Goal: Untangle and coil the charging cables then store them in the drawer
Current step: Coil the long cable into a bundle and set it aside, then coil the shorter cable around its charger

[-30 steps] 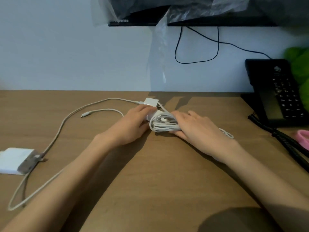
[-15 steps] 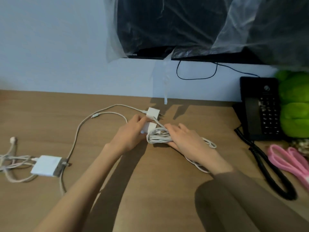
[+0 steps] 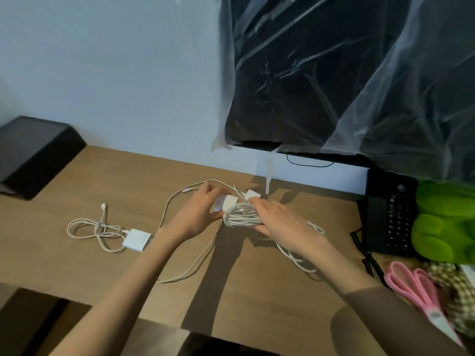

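A coiled bundle of white charging cable (image 3: 240,216) lies on the wooden desk (image 3: 77,273) near the wall. My right hand (image 3: 279,221) wraps over the bundle's right side and grips it. My left hand (image 3: 199,214) holds the white charger plug (image 3: 225,201) at the bundle's left end. A loose white cable (image 3: 191,268) trails from the bundle toward the front edge. A second white adapter (image 3: 136,239) with a tangled cable (image 3: 95,228) lies to the left, untouched. No drawer is visible.
A black box (image 3: 33,152) sits at the far left. A plastic-covered black monitor (image 3: 334,80) hangs over the back right. A black phone (image 3: 390,214), a green soft toy (image 3: 444,222) and pink scissors (image 3: 416,289) crowd the right side.
The view has pulled back and tilted up, showing more of the desk. Both hands stay on the bundle; the left hand has closed more around the plug.
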